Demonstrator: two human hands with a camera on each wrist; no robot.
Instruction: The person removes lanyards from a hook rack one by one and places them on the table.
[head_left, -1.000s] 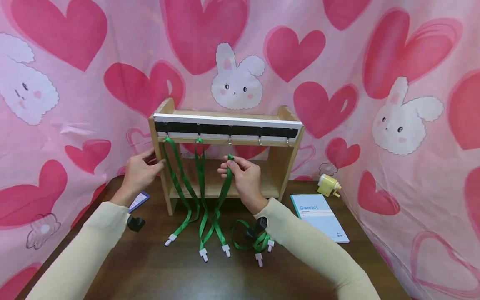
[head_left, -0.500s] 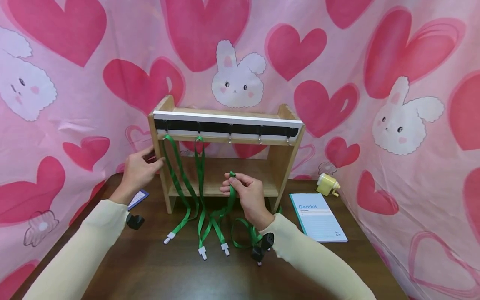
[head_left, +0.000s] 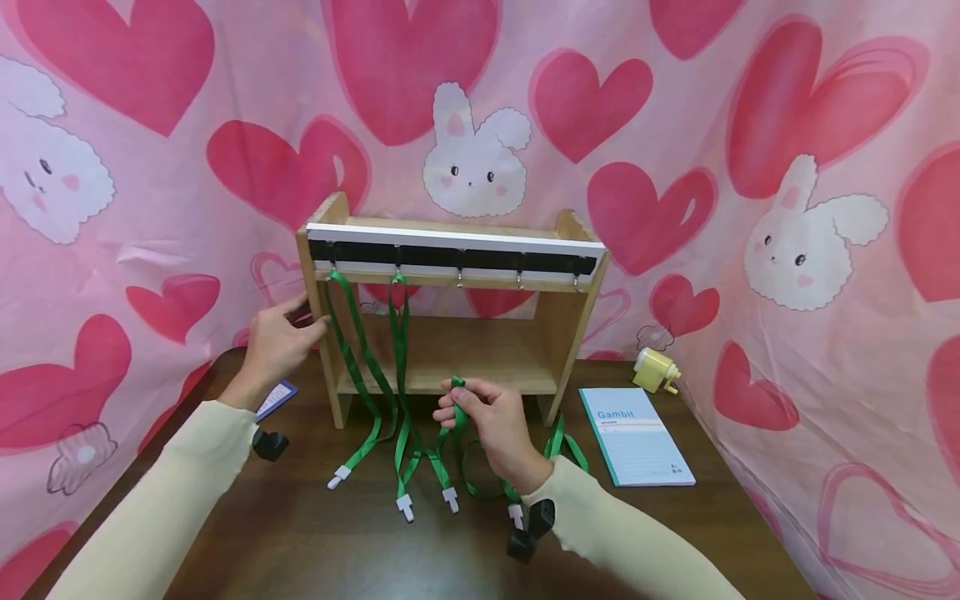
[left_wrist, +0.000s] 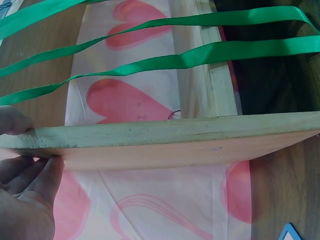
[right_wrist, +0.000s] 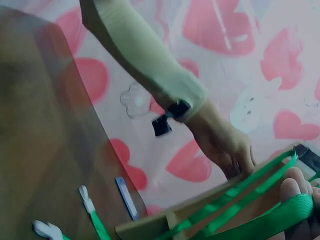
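My left hand [head_left: 279, 343] grips the left side panel of a small wooden shelf [head_left: 579, 333]. In the left wrist view the thumb and fingers lie on opposite faces of that panel [left_wrist: 165, 135]. My right hand [head_left: 498, 425] pinches the looped end of a green lanyard [head_left: 459, 414] in front of the lower shelf board, its white clip [head_left: 450, 498] on the table. One green lanyard [head_left: 350, 354] hangs from the far-left hook, another [head_left: 399, 333] from the second hook. The middle hook [head_left: 460, 279] and the two to its right are bare.
More green lanyard [head_left: 557, 440] lies on the table, partly hidden by my right forearm. A notebook [head_left: 641, 446] and a yellow crank-handled device [head_left: 656, 370] are at the right. A blue-edged card [head_left: 275, 400] lies behind my left wrist. Pink printed cloth [head_left: 480, 50] surrounds the table.
My right hand has moved down from just below the middle hook, bringing the lanyard's loop with it. The lanyard now sags more. My left hand stays on the shelf panel.
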